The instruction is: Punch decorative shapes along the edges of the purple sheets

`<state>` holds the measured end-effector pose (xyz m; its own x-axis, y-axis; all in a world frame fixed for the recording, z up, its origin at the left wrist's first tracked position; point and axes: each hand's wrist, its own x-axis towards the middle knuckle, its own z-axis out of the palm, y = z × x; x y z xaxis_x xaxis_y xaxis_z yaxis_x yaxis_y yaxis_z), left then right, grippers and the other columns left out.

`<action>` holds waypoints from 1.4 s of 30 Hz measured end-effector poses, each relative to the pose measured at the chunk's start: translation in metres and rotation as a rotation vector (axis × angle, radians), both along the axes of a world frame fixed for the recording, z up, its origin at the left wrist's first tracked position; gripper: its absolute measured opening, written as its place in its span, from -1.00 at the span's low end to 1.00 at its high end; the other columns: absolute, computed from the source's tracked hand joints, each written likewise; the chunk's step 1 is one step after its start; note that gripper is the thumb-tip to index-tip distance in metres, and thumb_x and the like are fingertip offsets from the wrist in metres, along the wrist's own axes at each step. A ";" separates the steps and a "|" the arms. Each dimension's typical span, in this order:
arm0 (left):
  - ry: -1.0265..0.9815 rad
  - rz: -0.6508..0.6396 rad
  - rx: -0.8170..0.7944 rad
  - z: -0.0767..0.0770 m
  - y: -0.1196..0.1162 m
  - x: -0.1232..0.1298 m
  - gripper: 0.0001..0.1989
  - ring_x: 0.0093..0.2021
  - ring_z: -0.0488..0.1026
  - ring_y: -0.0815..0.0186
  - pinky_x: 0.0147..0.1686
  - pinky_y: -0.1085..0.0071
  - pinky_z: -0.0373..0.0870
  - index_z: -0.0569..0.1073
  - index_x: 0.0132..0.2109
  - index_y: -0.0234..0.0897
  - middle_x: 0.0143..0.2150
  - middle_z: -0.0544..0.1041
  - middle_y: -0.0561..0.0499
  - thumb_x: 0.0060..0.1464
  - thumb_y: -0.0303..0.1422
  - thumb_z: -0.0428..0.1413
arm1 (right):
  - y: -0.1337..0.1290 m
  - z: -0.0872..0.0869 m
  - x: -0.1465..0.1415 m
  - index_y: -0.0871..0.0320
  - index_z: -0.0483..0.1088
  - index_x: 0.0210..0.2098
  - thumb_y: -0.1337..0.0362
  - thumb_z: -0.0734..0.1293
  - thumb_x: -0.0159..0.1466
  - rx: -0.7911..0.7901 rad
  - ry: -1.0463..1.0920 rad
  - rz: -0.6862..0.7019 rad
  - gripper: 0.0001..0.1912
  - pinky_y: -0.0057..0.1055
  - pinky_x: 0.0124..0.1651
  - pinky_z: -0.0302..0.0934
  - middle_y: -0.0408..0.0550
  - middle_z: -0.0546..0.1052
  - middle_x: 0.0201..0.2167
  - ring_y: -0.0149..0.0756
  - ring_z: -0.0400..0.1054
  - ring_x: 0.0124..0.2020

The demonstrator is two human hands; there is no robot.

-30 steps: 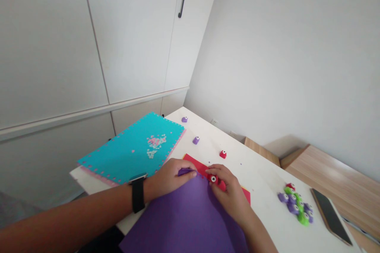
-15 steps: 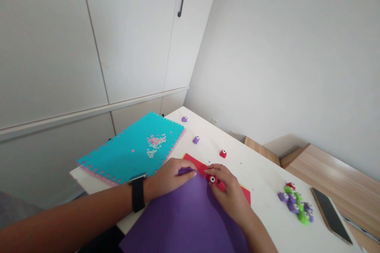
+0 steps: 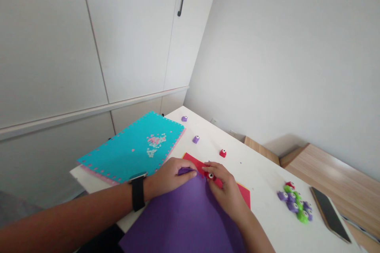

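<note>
A sheet of purple paper (image 3: 187, 217) slopes toward me over the table's near edge. My left hand (image 3: 173, 176) pinches its upper edge between thumb and fingers, and that edge curls up there. My right hand (image 3: 224, 187) is closed on a small red craft punch (image 3: 210, 176) with a white round button, set at the paper's edge just right of my left fingertips. Whether the punch is pressed down I cannot tell. Under both hands lies red paper (image 3: 245, 195), with a thin yellow edge beneath it.
Blue paper (image 3: 118, 158) with punched edges lies left over pink paper, with small cut-outs (image 3: 156, 140) on it. Two purple punches (image 3: 196, 139) and a red punch (image 3: 223, 153) stand behind my hands. Several punches (image 3: 292, 201) cluster right beside a phone (image 3: 329, 213).
My right hand has shifted slightly left with the red craft punch, along the purple paper's edge. My left hand holds its place.
</note>
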<state>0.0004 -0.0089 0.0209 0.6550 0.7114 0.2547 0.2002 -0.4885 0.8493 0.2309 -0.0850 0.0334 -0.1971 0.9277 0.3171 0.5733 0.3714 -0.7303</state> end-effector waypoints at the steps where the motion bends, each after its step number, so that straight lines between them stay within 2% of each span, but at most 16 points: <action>1: 0.002 0.000 0.000 -0.001 0.000 0.000 -0.79 -0.16 0.59 0.25 -0.10 0.43 0.40 0.64 -0.12 -0.21 -0.15 0.69 0.04 0.30 -0.27 0.12 | 0.001 0.000 0.000 -0.07 0.53 0.09 0.52 0.23 0.26 -0.001 -0.001 0.002 -0.47 -0.05 0.29 0.24 -0.02 0.51 0.15 -0.15 0.37 0.21; 10: 0.002 0.005 -0.001 0.000 0.000 0.000 -0.77 -0.15 0.59 0.24 -0.09 0.41 0.40 0.65 -0.12 -0.20 -0.14 0.69 0.02 0.31 -0.24 0.11 | 0.002 -0.001 -0.002 -0.09 0.54 0.08 0.49 0.26 0.26 -0.015 0.001 0.015 -0.49 -0.03 0.30 0.23 -0.03 0.53 0.15 -0.15 0.37 0.22; 17: 0.008 0.025 -0.004 -0.003 0.001 0.000 -0.75 -0.15 0.59 0.22 -0.09 0.40 0.41 0.65 -0.10 -0.20 -0.14 0.69 0.02 0.30 -0.21 0.11 | -0.002 0.006 0.001 -0.08 0.55 0.05 0.44 0.30 0.29 -0.046 0.024 0.043 -0.58 -0.07 0.26 0.27 -0.02 0.54 0.12 -0.16 0.42 0.17; 26: 0.023 0.038 -0.021 -0.002 0.000 -0.001 -0.75 -0.15 0.59 0.22 -0.09 0.41 0.41 0.65 -0.10 -0.20 -0.15 0.69 0.02 0.31 -0.21 0.12 | -0.002 0.003 0.012 -0.04 0.54 0.07 0.19 0.37 0.35 -0.177 0.108 0.052 -0.70 -0.02 0.29 0.24 0.01 0.56 0.12 -0.09 0.41 0.17; 28: 0.023 0.034 -0.017 -0.002 0.000 0.000 -0.75 -0.15 0.59 0.22 -0.09 0.41 0.41 0.65 -0.10 -0.20 -0.15 0.69 0.02 0.30 -0.21 0.12 | -0.002 0.002 0.014 -0.03 0.53 0.08 0.14 0.37 0.36 -0.229 0.136 0.054 -0.68 -0.03 0.24 0.30 0.02 0.57 0.10 -0.08 0.45 0.12; 32: 0.023 0.029 -0.002 -0.001 0.000 -0.001 -0.78 -0.16 0.59 0.25 -0.10 0.43 0.40 0.65 -0.12 -0.18 -0.16 0.69 0.05 0.29 -0.23 0.14 | -0.003 0.000 0.019 0.00 0.54 0.08 0.08 0.46 0.27 -0.313 0.180 0.002 -0.60 -0.12 0.01 0.45 0.02 0.63 -0.04 -0.08 0.53 -0.08; 36: 0.019 0.021 -0.005 -0.001 -0.001 -0.001 -0.77 -0.16 0.59 0.24 -0.11 0.43 0.40 0.66 -0.12 -0.18 -0.16 0.69 0.04 0.29 -0.22 0.14 | -0.002 -0.004 0.021 0.07 0.51 0.11 0.10 0.50 0.20 -0.431 0.230 0.008 -0.50 -0.21 -0.17 0.45 0.00 0.63 -0.18 -0.15 0.52 -0.25; 39: 0.021 0.023 -0.005 -0.001 -0.002 -0.001 -0.77 -0.18 0.59 0.24 -0.12 0.42 0.40 0.66 -0.13 -0.19 -0.17 0.69 0.04 0.29 -0.22 0.14 | -0.001 -0.001 0.020 0.11 0.50 0.09 0.12 0.51 0.18 -0.519 0.286 0.030 -0.50 -0.25 -0.18 0.42 -0.03 0.62 -0.22 -0.20 0.51 -0.28; 42: 0.022 0.028 -0.008 -0.001 -0.001 0.000 -0.77 -0.17 0.59 0.23 -0.12 0.42 0.40 0.66 -0.13 -0.20 -0.17 0.69 0.03 0.30 -0.22 0.13 | 0.000 0.006 0.020 0.11 0.52 0.01 0.16 0.53 0.17 -0.527 0.309 0.037 -0.58 -0.30 -0.16 0.38 -0.06 0.62 -0.23 -0.22 0.50 -0.26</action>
<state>-0.0001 -0.0100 0.0199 0.6400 0.7316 0.2348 0.2327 -0.4758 0.8482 0.2512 -0.0851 0.0392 -0.2049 0.9694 -0.1353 0.2995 -0.0695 -0.9516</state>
